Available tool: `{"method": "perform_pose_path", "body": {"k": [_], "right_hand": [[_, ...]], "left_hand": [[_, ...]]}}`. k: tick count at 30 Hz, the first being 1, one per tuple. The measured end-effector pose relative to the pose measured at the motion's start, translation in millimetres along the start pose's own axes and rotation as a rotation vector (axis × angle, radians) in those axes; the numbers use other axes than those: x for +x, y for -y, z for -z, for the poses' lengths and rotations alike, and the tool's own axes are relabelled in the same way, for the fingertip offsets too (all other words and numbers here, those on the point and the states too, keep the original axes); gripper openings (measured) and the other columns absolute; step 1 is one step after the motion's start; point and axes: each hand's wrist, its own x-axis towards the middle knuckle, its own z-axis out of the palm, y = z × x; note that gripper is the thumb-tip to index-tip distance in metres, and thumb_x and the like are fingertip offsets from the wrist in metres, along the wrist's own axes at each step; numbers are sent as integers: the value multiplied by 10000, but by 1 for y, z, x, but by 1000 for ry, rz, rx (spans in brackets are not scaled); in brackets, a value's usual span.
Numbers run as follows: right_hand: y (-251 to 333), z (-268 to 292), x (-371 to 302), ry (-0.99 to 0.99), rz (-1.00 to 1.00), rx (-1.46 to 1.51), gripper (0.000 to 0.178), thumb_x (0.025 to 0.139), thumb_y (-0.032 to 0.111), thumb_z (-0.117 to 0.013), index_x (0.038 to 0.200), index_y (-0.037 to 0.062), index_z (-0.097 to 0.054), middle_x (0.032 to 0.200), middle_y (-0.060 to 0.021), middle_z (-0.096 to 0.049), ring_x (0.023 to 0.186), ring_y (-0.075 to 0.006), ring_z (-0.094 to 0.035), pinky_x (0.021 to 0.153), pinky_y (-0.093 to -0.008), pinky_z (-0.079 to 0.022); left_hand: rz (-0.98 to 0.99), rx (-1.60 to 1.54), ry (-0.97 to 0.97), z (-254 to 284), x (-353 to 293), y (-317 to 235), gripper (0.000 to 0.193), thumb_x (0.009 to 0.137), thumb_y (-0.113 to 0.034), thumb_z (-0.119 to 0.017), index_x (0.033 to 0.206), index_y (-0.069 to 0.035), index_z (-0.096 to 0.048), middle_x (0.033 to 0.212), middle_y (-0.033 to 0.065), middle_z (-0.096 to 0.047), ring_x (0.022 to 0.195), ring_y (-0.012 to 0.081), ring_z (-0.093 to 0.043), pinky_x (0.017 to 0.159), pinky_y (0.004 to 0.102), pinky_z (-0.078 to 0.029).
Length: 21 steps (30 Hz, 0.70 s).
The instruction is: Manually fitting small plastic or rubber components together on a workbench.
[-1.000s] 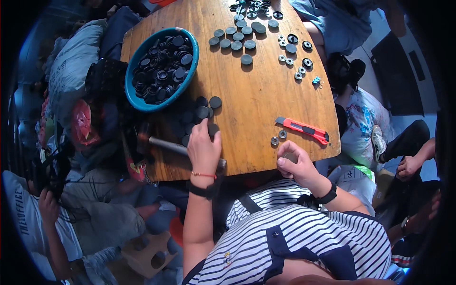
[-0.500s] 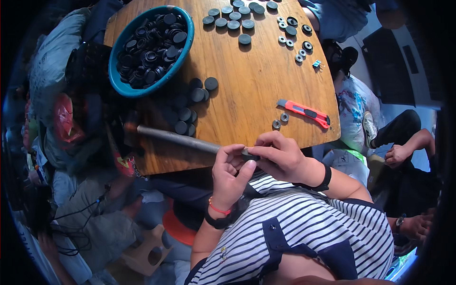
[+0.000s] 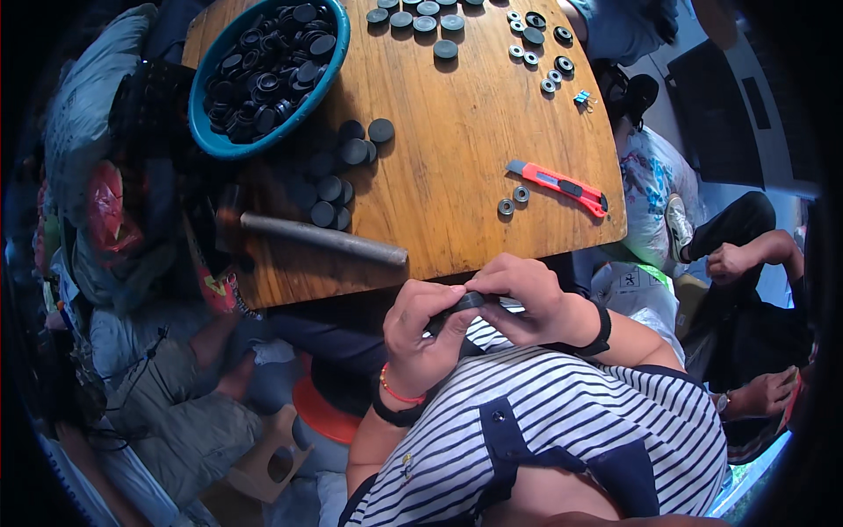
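Just off the table's near edge, my left hand and my right hand are closed on a black round cap. Fingers of both hands pinch its rim from either side and partly cover it. On the wooden table beyond my left hand lies a hammer, its metal handle pointing toward me and its head in shadow. Two small metal ring bearings and a red utility knife with its blade end to the left lie beyond my right hand.
A teal basin full of black caps stands at the far left. Loose black discs sit near it, with more discs at the far edge. Bearings, ring-shaped caps and a blue binder clip lie far right. Other people sit around.
Both hands have drawn back from the hammer handle's end, toward my body. The cap has turned in my fingers, and both hands now grip its rim. The view has shifted slightly.
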Motion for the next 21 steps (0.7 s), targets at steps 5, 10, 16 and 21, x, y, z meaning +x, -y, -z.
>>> {"method": "perform_pose_path", "body": {"k": [5,10,16,21], "right_hand": [[-10,-14,-4,-166,20,-128,352,707,-58,-717,1036,-21,-599,847,-141,-636,696,-258,-645,573,-313,-509],[-19,-13,0,-142,62,-191,352,762,-54,-674,1101,-11,-589,986,-150,-631,727,-223,-655,595,-279,-528],[3,18,8,-30,-791,1003,674,858,-18,-555,1457,17,-249,1330,-242,-503,771,-162,-660,553,-189,-473],[-18,34,-4,177,-754,1042,456,836,-37,-501,1290,-26,-462,1027,-168,-635,668,-110,-608,552,-197,-439]], "left_hand": [[316,-395,-229,-21,1,0,339,816,-31,-727,1100,-5,-544,967,96,-607,867,158,-624,751,271,-512],[422,-587,-370,-20,-3,2,461,802,62,-692,1194,25,-453,1128,151,-587,1013,191,-621,911,300,-507],[167,-265,-307,-9,-7,0,483,768,82,-701,1185,40,-462,1186,205,-579,1124,264,-596,981,358,-481],[150,-247,-300,-8,-8,1,483,761,83,-708,1179,40,-469,1182,204,-584,1128,268,-595,983,362,-480]]}}
